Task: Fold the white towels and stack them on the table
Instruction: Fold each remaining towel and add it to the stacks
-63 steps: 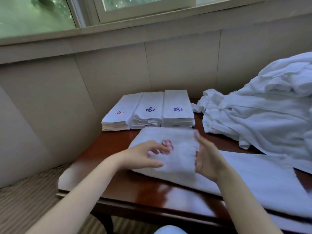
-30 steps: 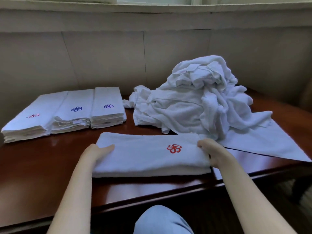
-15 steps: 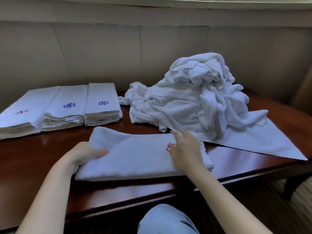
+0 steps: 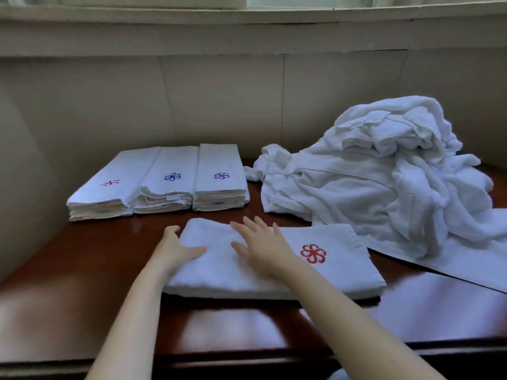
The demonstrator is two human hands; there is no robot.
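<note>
Head view, left to right. Three folded stacks sit side by side at the back-left of the desk, against the wall panel.

Left hand is at the left end of the working towel. Thumb lies on top, fingers curl round the end edge, so it reads as a loose hold on that end. Right hand lies flat on the towel's middle, its fingers spread straight and grasping nothing, just pressing.

The towel lies as a long folded band along the near part of the desk. Its red emblem faces up, just right of the right hand. The right end is free, with no hand on it.

Handling, as a judgement: soft terry, light, no stiffness, and the layers will slide on each other and on the glossy wood. Best taken at the end edge with all layers pinched together while the other palm pins the fold line.

Unfolded pile is heaped at back-right, near the towel's far corner. It rests on a flat white sheet running off frame. Plenty left to fold.
</note>
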